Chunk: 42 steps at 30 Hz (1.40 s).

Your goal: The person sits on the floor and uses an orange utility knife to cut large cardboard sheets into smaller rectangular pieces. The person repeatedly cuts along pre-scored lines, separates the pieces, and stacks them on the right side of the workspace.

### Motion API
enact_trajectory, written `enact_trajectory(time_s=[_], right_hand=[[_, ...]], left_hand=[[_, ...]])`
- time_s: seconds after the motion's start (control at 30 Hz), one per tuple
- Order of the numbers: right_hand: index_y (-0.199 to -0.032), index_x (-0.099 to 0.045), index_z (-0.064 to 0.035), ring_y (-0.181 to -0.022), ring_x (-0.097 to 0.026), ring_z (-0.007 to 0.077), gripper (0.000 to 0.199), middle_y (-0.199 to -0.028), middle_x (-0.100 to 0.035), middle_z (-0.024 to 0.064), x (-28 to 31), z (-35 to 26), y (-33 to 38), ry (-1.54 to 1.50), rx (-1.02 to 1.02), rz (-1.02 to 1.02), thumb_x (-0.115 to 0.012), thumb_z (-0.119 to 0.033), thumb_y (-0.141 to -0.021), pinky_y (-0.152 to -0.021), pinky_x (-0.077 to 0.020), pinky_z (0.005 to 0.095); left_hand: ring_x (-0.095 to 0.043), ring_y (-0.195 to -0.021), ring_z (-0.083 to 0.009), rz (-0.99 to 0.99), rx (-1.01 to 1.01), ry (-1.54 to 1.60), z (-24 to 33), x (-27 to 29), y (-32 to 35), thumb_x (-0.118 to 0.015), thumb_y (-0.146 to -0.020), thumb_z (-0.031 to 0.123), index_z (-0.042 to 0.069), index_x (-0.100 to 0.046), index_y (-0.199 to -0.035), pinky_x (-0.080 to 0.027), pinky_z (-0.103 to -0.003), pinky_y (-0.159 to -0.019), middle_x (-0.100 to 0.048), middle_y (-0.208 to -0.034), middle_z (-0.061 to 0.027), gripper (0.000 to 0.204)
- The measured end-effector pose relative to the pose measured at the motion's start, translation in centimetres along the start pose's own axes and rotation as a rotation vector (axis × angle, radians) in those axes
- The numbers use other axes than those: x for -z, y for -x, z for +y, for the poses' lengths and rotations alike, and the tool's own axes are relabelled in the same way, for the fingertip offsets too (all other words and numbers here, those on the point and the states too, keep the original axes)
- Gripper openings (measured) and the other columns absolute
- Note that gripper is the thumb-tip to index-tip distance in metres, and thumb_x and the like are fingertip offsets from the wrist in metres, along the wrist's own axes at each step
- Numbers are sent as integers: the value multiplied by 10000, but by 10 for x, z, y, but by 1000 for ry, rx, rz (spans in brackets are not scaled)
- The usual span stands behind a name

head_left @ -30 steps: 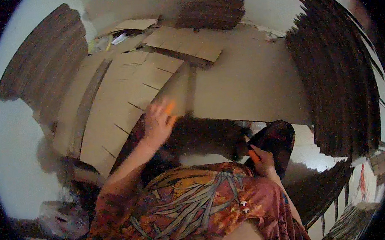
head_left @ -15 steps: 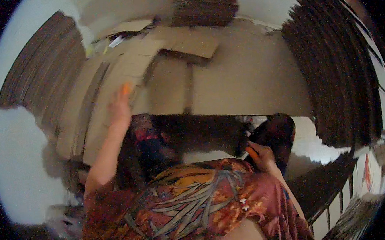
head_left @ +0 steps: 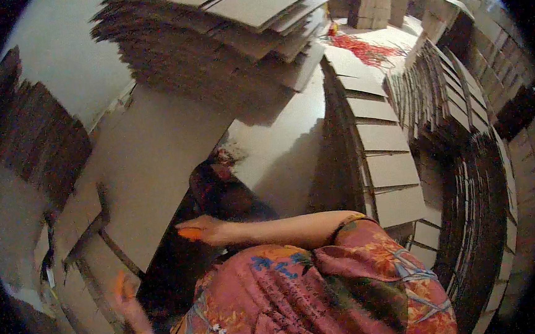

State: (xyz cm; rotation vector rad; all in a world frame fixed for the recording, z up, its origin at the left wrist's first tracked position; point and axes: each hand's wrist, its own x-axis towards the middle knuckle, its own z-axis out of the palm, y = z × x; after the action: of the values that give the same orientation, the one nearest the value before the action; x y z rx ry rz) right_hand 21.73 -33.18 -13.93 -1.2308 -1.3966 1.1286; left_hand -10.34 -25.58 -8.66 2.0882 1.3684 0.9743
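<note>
The left hand (head_left: 124, 292) is low, its fingers open flat on the big cardboard sheet (head_left: 150, 175). The right hand (head_left: 205, 230) reaches across, fingers closed on the sheet's near edge. Farther off, a cardboard pile (head_left: 227, 39) hangs over it.
</note>
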Motion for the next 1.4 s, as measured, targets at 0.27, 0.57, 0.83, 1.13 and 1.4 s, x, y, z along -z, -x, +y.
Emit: enact_trajectory(time_s=[0.27, 0.57, 0.83, 1.13, 1.4], right_hand=[[-789, -603, -84, -670, -512, 129, 574, -742, -581, 24, -15, -57, 2, -868, -172, 156, -397, -619, -824, -629, -413, 276], [-957, -556, -89, -688, -489, 112, 376, -823, -571, 10, -9, -43, 13, -1075, -23, 352, -457, -441, -870, -594, -395, 243], [-995, -568, -107, -789, -477, 118, 433, -876, -539, 5, -3, -56, 40, -334, 117, 301, -389, -487, -892, -680, -416, 290], [-945, -572, -11, -819, -591, 189, 221, -876, -614, 152, -2, -63, 33, 187, -122, -33, -598, -106, -747, -690, -463, 318], [-1324, -234, -13, -899, -571, 227, 533, -965, -593, 117, -16, -53, 21, 147, -212, -231, -449, -190, -868, -768, -465, 338]], left_hand=[[-562, -749, -171, -232, -260, 547, 140, -137, -7, -607, -791, 36, -13, -588, -966, -448, -285, -696, -604, -852, -83, 183], [-582, -704, -304, -63, -692, 250, 176, -156, 6, -579, -746, 3, -26, -592, -945, -460, -347, -618, -589, -818, -178, 202], [-590, -678, -296, 39, -529, 151, 162, -153, 13, -631, -705, 49, 13, -595, -861, -464, -351, -614, -602, -761, -150, 164], [-607, -656, -297, 209, -420, 227, 153, -143, 9, -646, -677, 30, 14, -584, -823, -481, -330, -575, -605, -742, -150, 159], [-614, -685, -223, 206, -240, 374, 141, -135, 6, -641, -729, 61, 19, -596, -836, -474, -292, -648, -629, -770, -129, 123]])
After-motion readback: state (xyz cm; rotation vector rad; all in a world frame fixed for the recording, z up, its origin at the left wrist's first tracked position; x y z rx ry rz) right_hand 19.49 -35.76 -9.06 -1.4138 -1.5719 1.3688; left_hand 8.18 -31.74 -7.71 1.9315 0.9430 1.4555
